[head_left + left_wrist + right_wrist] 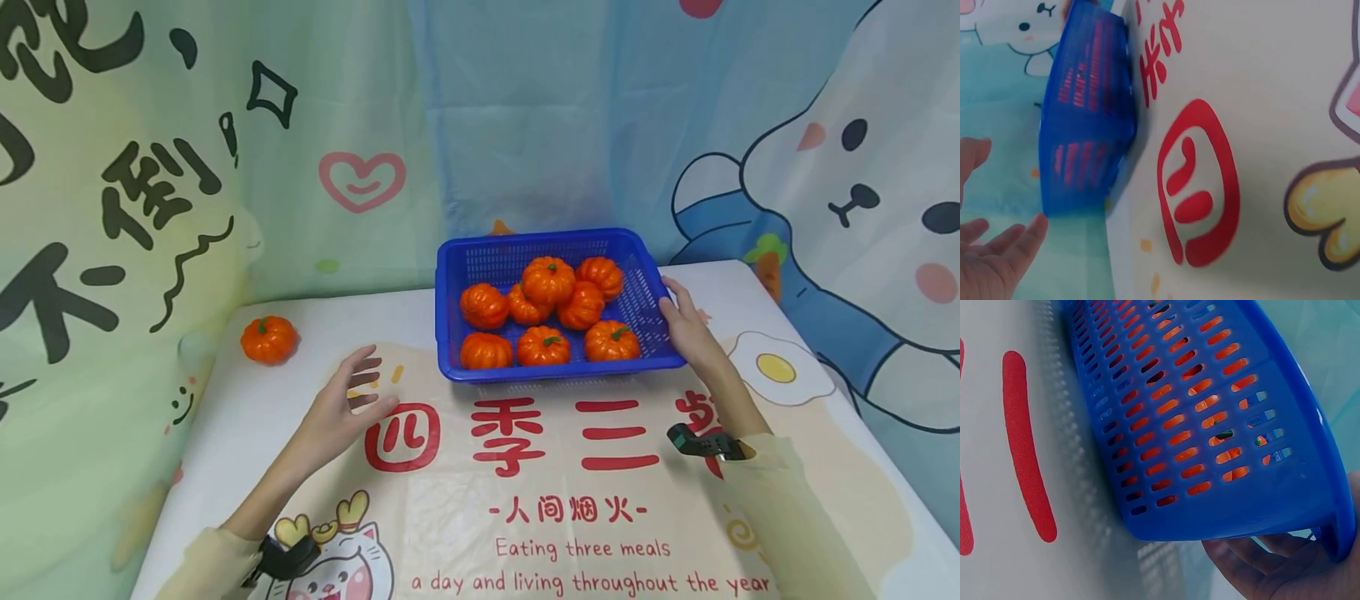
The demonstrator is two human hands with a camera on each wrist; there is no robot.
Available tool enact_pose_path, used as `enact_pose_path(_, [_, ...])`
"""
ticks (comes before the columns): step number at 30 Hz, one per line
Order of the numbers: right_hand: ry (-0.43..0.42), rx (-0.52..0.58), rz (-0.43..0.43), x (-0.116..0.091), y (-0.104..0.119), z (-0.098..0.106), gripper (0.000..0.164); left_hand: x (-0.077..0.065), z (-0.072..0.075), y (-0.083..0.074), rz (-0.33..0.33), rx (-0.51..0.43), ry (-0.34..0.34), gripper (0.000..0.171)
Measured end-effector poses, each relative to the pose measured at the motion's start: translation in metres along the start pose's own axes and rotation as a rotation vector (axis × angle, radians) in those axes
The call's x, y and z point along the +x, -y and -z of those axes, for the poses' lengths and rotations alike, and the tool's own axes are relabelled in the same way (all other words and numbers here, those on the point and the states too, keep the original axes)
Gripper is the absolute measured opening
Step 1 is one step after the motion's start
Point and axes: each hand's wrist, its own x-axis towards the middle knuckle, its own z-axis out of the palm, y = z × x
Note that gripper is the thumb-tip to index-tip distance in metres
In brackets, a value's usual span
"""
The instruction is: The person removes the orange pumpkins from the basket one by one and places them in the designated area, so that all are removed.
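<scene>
A blue plastic basket (562,370) with slotted walls holds several small orange pumpkins (550,281), some of them heaped at the back. My right hand (692,329) grips the basket's right end; in the right wrist view, fingers (1244,562) curl beneath the overhanging rim of the basket (1241,515). To the left of the basket, my left hand (341,417) is raised over the table with fingers spread and nothing in it. Another orange pumpkin (268,340) lies alone on the table's far left, beyond the left hand.
A white table (202,467) bears a printed cover with red characters and cartoon figures. Printed curtains (517,108) hang behind it and along the left side, close to its far edge. The basket stands near that far edge.
</scene>
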Motion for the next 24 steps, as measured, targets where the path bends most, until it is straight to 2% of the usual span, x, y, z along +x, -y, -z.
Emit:
enact_pose_path(7, [0.0,0.004,-0.003,0.001,-0.001,0.001,0.062,0.009,-0.007,-0.015,-0.042,-0.022,0.039,0.077])
enact_pose_path(12, [-0.011,0.004,0.003,-0.001,0.0,0.0,0.062,0.017,-0.013,-0.025,-0.043,-0.024,0.06,0.076])
enact_pose_path(24, [-0.028,0.004,0.011,-0.002,0.002,-0.001,0.063,0.034,-0.03,-0.036,-0.094,-0.088,0.116,0.077])
